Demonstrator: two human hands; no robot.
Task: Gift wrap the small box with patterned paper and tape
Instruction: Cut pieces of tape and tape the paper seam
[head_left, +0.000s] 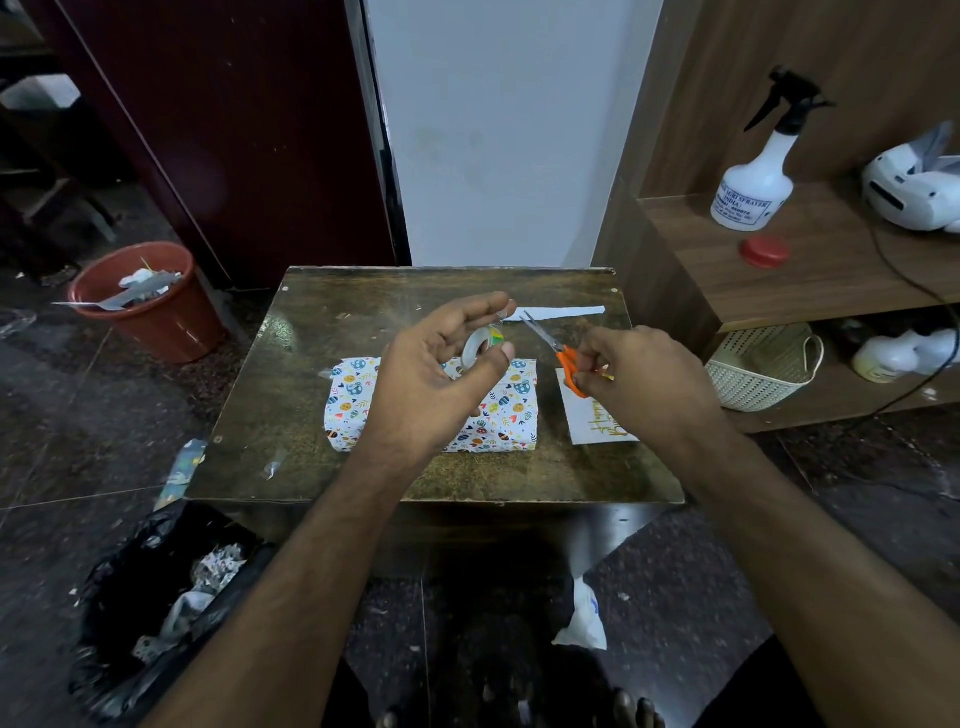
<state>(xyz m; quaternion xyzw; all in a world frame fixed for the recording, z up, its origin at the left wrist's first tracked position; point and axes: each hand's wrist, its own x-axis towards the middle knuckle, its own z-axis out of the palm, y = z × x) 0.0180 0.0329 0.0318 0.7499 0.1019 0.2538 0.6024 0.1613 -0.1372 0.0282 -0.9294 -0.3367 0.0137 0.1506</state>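
The box wrapped in white patterned paper (506, 410) lies in the middle of the small dark table (311, 467). Above it my left hand (441, 374) holds a roll of clear tape (480, 352) between thumb and fingers, a short strip pulled up to my fingertips. My right hand (644, 374) grips orange-handled scissors (558, 351), whose blades point up and left toward the pulled strip. My left hand hides part of the box top.
A white greeting card (589, 421) lies right of the box, a paper strip (561, 313) at the table's back. A red bin (150, 306) stands far left, a black bag of scraps (156, 613) front left. Shelves on the right hold a spray bottle (756, 176) and a basket (758, 369).
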